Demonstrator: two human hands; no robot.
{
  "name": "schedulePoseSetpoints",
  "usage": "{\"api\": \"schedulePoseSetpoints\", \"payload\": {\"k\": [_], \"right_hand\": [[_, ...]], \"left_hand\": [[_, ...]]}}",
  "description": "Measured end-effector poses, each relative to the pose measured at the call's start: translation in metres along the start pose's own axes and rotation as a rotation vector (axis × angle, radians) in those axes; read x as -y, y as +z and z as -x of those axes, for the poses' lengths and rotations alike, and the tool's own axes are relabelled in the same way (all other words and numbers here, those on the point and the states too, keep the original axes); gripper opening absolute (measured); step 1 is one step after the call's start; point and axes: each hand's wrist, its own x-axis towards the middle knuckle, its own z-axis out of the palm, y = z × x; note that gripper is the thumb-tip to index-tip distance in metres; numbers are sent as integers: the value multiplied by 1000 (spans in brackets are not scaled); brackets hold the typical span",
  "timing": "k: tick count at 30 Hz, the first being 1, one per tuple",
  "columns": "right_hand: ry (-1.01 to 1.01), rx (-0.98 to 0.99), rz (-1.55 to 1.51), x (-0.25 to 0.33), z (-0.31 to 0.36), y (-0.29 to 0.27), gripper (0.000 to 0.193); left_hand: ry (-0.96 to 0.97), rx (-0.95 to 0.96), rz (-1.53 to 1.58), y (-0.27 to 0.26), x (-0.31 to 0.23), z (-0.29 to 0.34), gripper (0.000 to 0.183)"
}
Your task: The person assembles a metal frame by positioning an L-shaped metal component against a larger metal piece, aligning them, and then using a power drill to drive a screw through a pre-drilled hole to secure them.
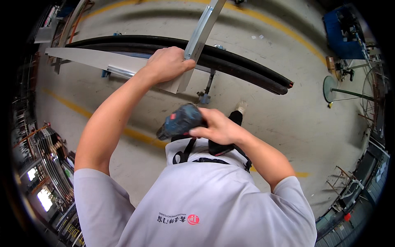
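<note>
In my right hand [220, 126] is a dark blue cordless drill [183, 120], held by its handle close to my waist. Its chuck points to the left and looks slightly blurred. My left hand [169, 65] is closed over the corner of a pale metal frame [188, 78], where two long profiles meet. One profile runs away to the far left, the other rises toward the top. A shiny metal strip [200, 29] lies along the upper profile. My left fingertips are partly hidden behind the corner. The drill is apart from the frame.
Two black padded bars [247, 74] support the frame on a stand [204, 98]. A blue machine [343, 35] stands at the far right, with a round green disc [328, 88] on a pole nearer. Stacked profiles [53, 152] fill the left side. Yellow lines [142, 135] cross the floor.
</note>
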Motion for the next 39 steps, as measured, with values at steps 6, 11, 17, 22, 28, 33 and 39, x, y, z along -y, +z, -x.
{"api": "schedulePoseSetpoints", "payload": {"k": [6,11,17,22,28,33,39], "right_hand": [[224,276,11,-12,-52,27,31],[308,109,-209,-14,-64,18,33],[315,107,-252,-16,-68,8,29],[364,136,-215,1,-62,3,28],[226,157,484,-8,-50,-4,41],[349,87,391,-63,-69,-9,47],[514,58,-121,-80,-94,-13,30]], "left_hand": [[-3,88,141,-7,3,1,43],[-19,103,127,-8,1,2,42],[11,94,94,-6,2,1,43],[-30,126,141,-8,3,1,43],[4,29,96,-7,1,4,45],[-54,14,108,-8,-5,8,45],[-73,28,109,-2,-3,4,46]]}}
